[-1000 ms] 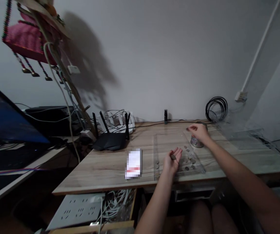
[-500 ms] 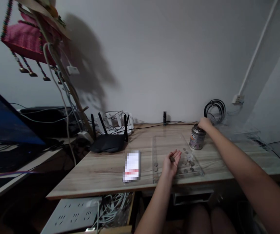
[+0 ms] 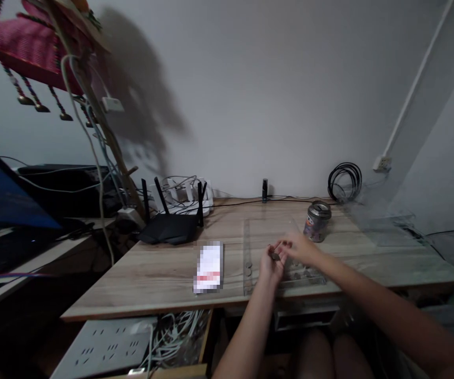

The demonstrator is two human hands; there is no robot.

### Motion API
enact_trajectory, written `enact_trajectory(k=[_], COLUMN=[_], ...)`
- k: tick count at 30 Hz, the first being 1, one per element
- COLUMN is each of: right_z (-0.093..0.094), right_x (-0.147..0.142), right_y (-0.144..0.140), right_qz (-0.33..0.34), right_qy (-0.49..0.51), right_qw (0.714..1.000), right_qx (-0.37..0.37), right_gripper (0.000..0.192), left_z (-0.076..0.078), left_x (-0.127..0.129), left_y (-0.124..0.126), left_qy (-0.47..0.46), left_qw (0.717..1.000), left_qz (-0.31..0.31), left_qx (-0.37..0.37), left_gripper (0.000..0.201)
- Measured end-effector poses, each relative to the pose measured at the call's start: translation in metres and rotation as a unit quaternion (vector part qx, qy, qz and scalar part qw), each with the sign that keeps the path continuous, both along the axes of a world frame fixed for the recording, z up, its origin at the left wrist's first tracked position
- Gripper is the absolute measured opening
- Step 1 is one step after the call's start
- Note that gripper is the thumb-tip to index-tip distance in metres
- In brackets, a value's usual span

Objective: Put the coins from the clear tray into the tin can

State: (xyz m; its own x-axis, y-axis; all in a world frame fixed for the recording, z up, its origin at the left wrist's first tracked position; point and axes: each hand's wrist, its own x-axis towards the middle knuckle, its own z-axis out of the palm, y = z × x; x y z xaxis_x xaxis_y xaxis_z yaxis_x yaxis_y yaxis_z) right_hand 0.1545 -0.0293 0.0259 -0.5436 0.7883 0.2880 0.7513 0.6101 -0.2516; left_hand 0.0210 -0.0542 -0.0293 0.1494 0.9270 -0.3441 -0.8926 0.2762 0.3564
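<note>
My left hand (image 3: 272, 266) is cupped palm up over the clear plastic tray (image 3: 247, 237), with dark coins (image 3: 275, 256) lying in it. My right hand (image 3: 300, 248) reaches over to it, its fingers drawn together at the left fingers. Whether a coin is between those fingertips is hidden. Silver coins (image 3: 248, 269) lie at the tray's left side, and several more (image 3: 297, 276) are partly covered below my right hand. Behind the right hand stands a round patterned tin can (image 3: 317, 222) with a slot in its metal lid.
A phone-like slab with a blurred white face (image 3: 209, 267) lies left of the tray. Farther left sits a black router (image 3: 169, 227) with upright antennas. Coiled black cable (image 3: 344, 181) leans on the wall. An open drawer of white cables (image 3: 179, 334) juts out below the desk edge.
My right hand has left the top of the can and come down leftward to my left hand. The left hand stays over the tray with coins. The view has shifted slightly.
</note>
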Motion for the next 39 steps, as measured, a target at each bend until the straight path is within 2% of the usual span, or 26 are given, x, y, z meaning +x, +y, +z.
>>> enact_trajectory(k=[1,3,6,9,11,12,14,17,20,22,24,26,28,30,31,33,35,37,39], right_z=[-0.013,-0.032,-0.037,-0.012,0.012,0.023,0.041,0.053,0.057,0.054,0.042,0.018,-0.010,-0.032,-0.037,-0.031,-0.009,0.020,0.042], right_x=[-0.014,-0.035,-0.039,-0.009,0.025,0.043,0.075,0.102,0.099,0.081,0.052,0.016,-0.015,-0.033,-0.034,-0.021,0.010,0.047,0.080], right_y=[-0.014,-0.033,-0.036,-0.009,0.020,0.036,0.065,0.094,0.098,0.084,0.056,0.020,-0.015,-0.034,-0.036,-0.024,0.005,0.041,0.073], right_qz=[0.040,0.049,0.018,-0.050,-0.142,-0.210,-0.315,-0.359,-0.367,-0.341,-0.262,-0.123,0.013,0.041,0.042,0.013,-0.064,-0.201,-0.341], right_qy=[-0.013,-0.026,-0.014,0.054,0.101,0.109,0.079,-0.010,-0.044,-0.031,-0.004,0.015,-0.005,-0.010,-0.006,0.029,0.089,0.144,0.128], right_qw=[0.999,0.998,1.000,0.997,0.980,0.963,0.935,0.927,0.926,0.932,0.953,0.986,0.998,0.997,0.997,0.997,0.988,0.955,0.917], right_qx=[-0.017,-0.030,-0.022,0.035,0.101,0.131,0.144,0.104,0.083,0.118,0.152,0.110,0.066,0.064,0.065,0.076,0.109,0.164,0.162], right_gripper=[0.029,0.029,0.028,0.027,0.029,0.029,0.030,0.027,0.024,0.026,0.029,0.028,0.027,0.026,0.026,0.029,0.030,0.031,0.028], left_z=[0.000,0.000,0.000,-0.001,-0.002,-0.002,-0.003,-0.004,-0.005,-0.005,-0.004,-0.001,0.001,0.003,0.003,0.001,0.000,-0.002,-0.003], left_x=[0.000,0.000,-0.001,-0.002,-0.001,-0.001,-0.001,-0.001,-0.001,-0.001,-0.001,-0.001,-0.002,-0.003,-0.003,-0.003,-0.002,-0.001,0.001], left_y=[0.000,0.001,0.001,0.001,0.002,0.002,0.003,0.004,0.004,0.003,0.000,-0.003,-0.006,-0.009,-0.010,-0.010,-0.009,-0.007,-0.005], left_qy=[0.002,0.007,0.006,-0.003,-0.003,0.000,0.006,0.018,0.029,0.021,0.002,-0.021,-0.038,-0.051,-0.056,-0.063,-0.055,-0.029,0.001], left_qw=[1.000,1.000,1.000,1.000,1.000,1.000,1.000,1.000,0.999,1.000,1.000,0.999,0.997,0.996,0.995,0.993,0.993,0.995,0.996], left_qz=[0.002,-0.004,-0.007,0.009,-0.002,-0.010,-0.018,-0.020,-0.020,-0.018,-0.016,-0.018,-0.031,-0.045,-0.048,-0.052,-0.055,-0.056,-0.048], left_qx=[-0.006,-0.017,-0.019,-0.014,-0.010,-0.007,0.001,0.004,0.005,0.011,0.021,0.037,0.051,0.063,0.069,0.080,0.083,0.078,0.075], left_gripper=[0.035,0.038,0.039,0.036,0.033,0.033,0.032,0.032,0.033,0.034,0.036,0.039,0.043,0.047,0.048,0.048,0.044,0.038,0.033])
